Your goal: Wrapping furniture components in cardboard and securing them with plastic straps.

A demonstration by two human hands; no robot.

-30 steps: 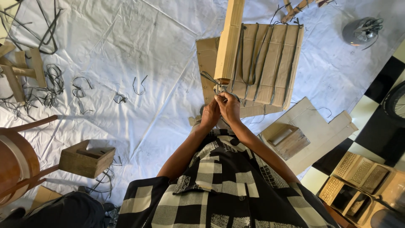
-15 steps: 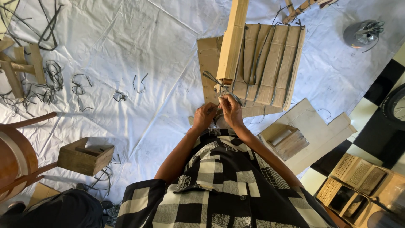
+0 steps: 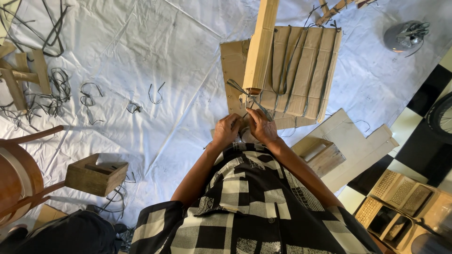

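Note:
Both my hands meet just above my lap, below the lower end of a pale wooden beam (image 3: 261, 42) that rises toward the camera. My right hand (image 3: 262, 127) is closed on a thin grey strip (image 3: 245, 94), which runs up and left to the beam's end. My left hand (image 3: 226, 132) is curled beside it, pinching the same strip's near end. Behind the beam lies a cardboard sheet (image 3: 306, 70) with several grey strips stretched over it.
A white sheet (image 3: 155, 51) covers the floor, with loose grey strip scraps (image 3: 89, 96) at the left. A small wooden box (image 3: 95, 175) and a round wooden chair (image 3: 16, 174) stand at the lower left. Another wooden box (image 3: 320, 153), flat boards (image 3: 358, 141) and a grey metal object (image 3: 404, 35) lie at the right.
My hands have drawn slightly apart and my left hand has shifted a little left. The grey strip now shows stretched between my hands and the beam's end.

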